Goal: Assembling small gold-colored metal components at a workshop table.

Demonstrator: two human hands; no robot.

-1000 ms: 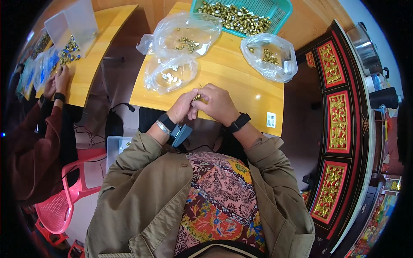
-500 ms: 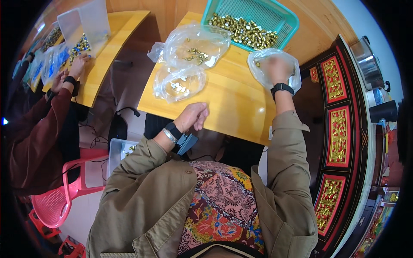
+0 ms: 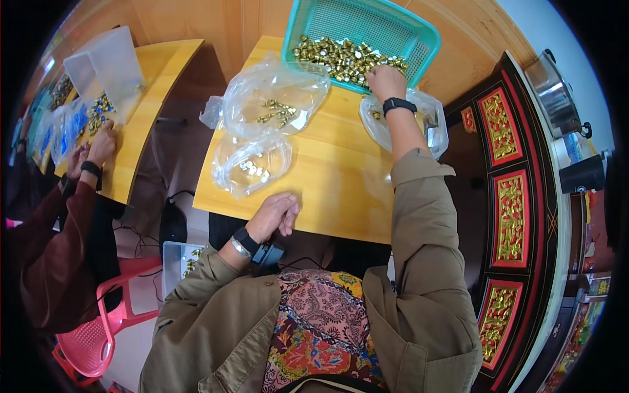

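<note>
At the near right side of the green mesh basket point(image 3: 429, 39), my right hand point(image 3: 388, 82) reaches over its rim onto brass fittings point(image 3: 344, 59). Its fingertips are hidden, so whether it grips one cannot be seen. Beneath that wrist an opened clear plastic bag point(image 3: 432, 134) holds a few brass pieces. At the table's near edge my left hand point(image 3: 275, 216) is loosely curled, its palm hidden. Closest to it is a clear bag point(image 3: 226, 171) with small white round pieces point(image 3: 254, 168). A larger clear bag point(image 3: 246, 92) behind holds slim brass parts point(image 3: 278, 112).
A grey bin point(image 3: 171, 268) with brass pieces stands below, left of my left arm. Another person's hands point(image 3: 98, 147) work at a second table point(image 3: 157, 72) on the left. A pink chair point(image 3: 88, 337) is near. A carved dark cabinet point(image 3: 511, 196) borders the right.
My right hand has moved from inside the clear bag up and left to the basket. My left hand stays curled by the table edge. The view has shifted slightly.
</note>
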